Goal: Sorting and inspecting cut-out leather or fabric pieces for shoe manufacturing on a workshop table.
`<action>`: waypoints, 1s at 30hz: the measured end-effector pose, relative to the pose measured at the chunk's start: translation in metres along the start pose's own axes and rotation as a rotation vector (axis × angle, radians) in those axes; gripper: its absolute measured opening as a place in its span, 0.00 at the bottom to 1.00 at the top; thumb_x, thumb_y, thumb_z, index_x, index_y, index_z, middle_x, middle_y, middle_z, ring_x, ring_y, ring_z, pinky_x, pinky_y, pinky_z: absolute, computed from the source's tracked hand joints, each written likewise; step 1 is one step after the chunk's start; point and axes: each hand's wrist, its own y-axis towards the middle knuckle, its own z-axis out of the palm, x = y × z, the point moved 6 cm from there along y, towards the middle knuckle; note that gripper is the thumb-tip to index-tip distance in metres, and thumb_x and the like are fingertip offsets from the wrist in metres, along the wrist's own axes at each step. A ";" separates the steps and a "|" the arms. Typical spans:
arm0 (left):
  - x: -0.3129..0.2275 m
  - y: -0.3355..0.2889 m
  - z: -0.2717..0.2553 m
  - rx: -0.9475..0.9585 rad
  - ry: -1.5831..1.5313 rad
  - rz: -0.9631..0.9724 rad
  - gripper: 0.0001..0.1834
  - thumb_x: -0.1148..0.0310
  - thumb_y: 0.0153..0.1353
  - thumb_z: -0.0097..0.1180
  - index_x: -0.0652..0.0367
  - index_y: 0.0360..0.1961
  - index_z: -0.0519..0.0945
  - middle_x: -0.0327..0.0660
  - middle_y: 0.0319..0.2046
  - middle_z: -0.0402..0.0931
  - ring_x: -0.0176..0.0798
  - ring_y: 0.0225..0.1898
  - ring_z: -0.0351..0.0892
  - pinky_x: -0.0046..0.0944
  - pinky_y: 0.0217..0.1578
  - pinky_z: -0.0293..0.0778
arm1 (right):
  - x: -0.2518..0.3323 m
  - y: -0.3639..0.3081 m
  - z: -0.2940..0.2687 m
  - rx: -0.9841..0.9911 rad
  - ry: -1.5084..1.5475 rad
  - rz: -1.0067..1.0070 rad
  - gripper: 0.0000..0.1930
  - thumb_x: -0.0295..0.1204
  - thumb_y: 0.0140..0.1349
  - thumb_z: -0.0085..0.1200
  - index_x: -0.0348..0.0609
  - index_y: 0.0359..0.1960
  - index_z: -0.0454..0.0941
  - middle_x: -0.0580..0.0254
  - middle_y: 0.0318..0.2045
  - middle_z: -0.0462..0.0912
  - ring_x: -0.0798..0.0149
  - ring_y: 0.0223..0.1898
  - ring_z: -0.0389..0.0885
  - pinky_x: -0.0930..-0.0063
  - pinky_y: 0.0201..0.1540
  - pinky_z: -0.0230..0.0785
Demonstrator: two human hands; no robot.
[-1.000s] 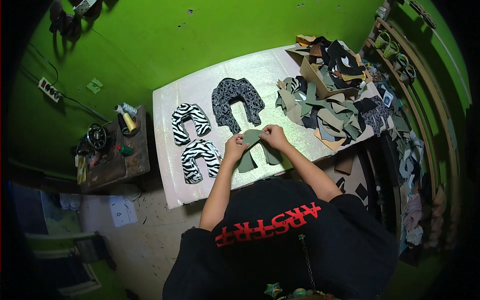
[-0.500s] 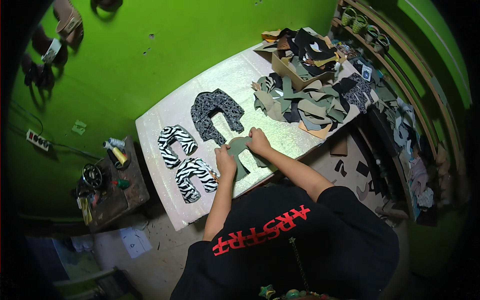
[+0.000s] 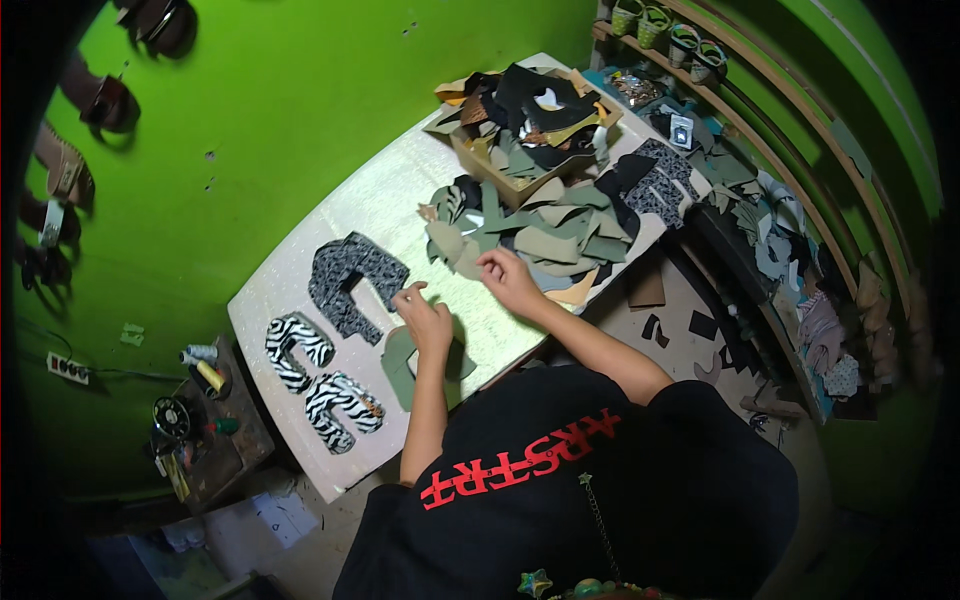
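My left hand [image 3: 428, 322] is over the white table, fingers slightly apart and holding nothing visible. Beneath its wrist lies a green U-shaped piece [image 3: 398, 366], flat on the table and partly hidden by my forearm. My right hand [image 3: 510, 283] hovers at the near edge of a heap of green and beige cut pieces [image 3: 552, 238], its fingers loosely bent and nothing plainly between them. Left of my left hand rests a stack of grey-and-black patterned U-shaped pieces [image 3: 335, 270]. Two zebra-striped U-shaped stacks, an upper one [image 3: 285, 352] and a lower one [image 3: 330, 432], lie closer to the left edge.
A cardboard box [image 3: 505, 180] full of scraps stands behind the heap. Grey patterned pieces [image 3: 655, 180] lie at the table's right end. A wooden rack [image 3: 790, 150] curves along the right. On the left is a small bench [image 3: 240, 440] with thread spools; shoes hang on the green wall.
Both hands have let go of the green U-shaped piece, which now lies on the table. My right hand has moved toward the scrap heap. The view has shifted right.
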 end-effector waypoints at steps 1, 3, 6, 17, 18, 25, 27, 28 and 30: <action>-0.014 0.005 0.013 0.023 -0.048 0.064 0.20 0.78 0.42 0.48 0.63 0.42 0.68 0.55 0.40 0.59 0.57 0.45 0.61 0.47 0.47 0.59 | -0.004 0.006 -0.020 -0.043 0.052 0.058 0.06 0.22 0.50 0.50 0.37 0.31 0.73 0.62 0.24 0.69 0.72 0.19 0.65 0.80 0.24 0.59; -0.047 0.013 0.035 0.049 -0.137 0.170 0.20 0.77 0.41 0.50 0.62 0.41 0.69 0.56 0.42 0.59 0.57 0.47 0.59 0.47 0.50 0.57 | -0.016 0.020 -0.058 -0.149 0.077 0.075 0.06 0.22 0.50 0.50 0.37 0.31 0.74 0.64 0.23 0.69 0.75 0.18 0.63 0.82 0.22 0.57; -0.090 0.024 0.061 0.068 -0.174 0.248 0.18 0.76 0.43 0.51 0.60 0.40 0.70 0.54 0.45 0.59 0.57 0.50 0.58 0.48 0.52 0.55 | -0.029 0.041 -0.108 -0.247 0.061 0.057 0.04 0.21 0.51 0.49 0.38 0.29 0.74 0.65 0.22 0.70 0.77 0.16 0.61 0.83 0.20 0.54; -0.170 0.056 0.109 0.180 -0.177 0.400 0.20 0.72 0.46 0.53 0.57 0.44 0.70 0.45 0.52 0.65 0.53 0.60 0.55 0.53 0.56 0.51 | -0.082 0.121 -0.238 -0.467 0.051 0.035 0.05 0.20 0.51 0.51 0.37 0.31 0.74 0.66 0.23 0.75 0.79 0.19 0.67 0.84 0.22 0.61; -0.172 0.059 0.112 0.186 -0.176 0.400 0.20 0.72 0.46 0.53 0.57 0.44 0.70 0.45 0.52 0.65 0.53 0.60 0.55 0.53 0.56 0.51 | -0.083 0.124 -0.248 -0.459 0.055 0.080 0.05 0.20 0.51 0.50 0.37 0.31 0.74 0.66 0.23 0.76 0.79 0.21 0.69 0.84 0.24 0.63; -0.187 0.081 0.131 0.235 -0.080 0.385 0.19 0.71 0.48 0.53 0.55 0.45 0.70 0.45 0.53 0.65 0.52 0.62 0.53 0.58 0.58 0.45 | -0.125 0.127 -0.282 -0.283 -0.029 0.213 0.06 0.22 0.50 0.53 0.37 0.31 0.75 0.64 0.25 0.78 0.74 0.28 0.75 0.80 0.33 0.67; -0.191 0.089 0.137 0.239 -0.093 0.401 0.19 0.71 0.48 0.52 0.56 0.45 0.70 0.46 0.53 0.65 0.52 0.62 0.53 0.59 0.58 0.45 | -0.138 0.127 -0.288 -0.260 -0.052 0.290 0.06 0.24 0.50 0.54 0.37 0.31 0.76 0.63 0.25 0.78 0.72 0.28 0.75 0.78 0.33 0.68; -0.192 0.091 0.139 0.236 -0.106 0.416 0.19 0.71 0.48 0.52 0.56 0.45 0.70 0.46 0.53 0.64 0.53 0.62 0.52 0.59 0.58 0.45 | -0.143 0.128 -0.290 -0.260 -0.051 0.296 0.06 0.24 0.50 0.54 0.37 0.31 0.76 0.63 0.25 0.78 0.72 0.28 0.75 0.78 0.33 0.68; -0.189 0.094 0.144 0.255 -0.124 0.410 0.20 0.72 0.48 0.52 0.57 0.45 0.70 0.47 0.53 0.64 0.54 0.62 0.52 0.59 0.58 0.45 | -0.149 0.131 -0.289 -0.260 -0.046 0.324 0.06 0.24 0.50 0.54 0.37 0.31 0.76 0.63 0.25 0.78 0.72 0.28 0.75 0.78 0.33 0.68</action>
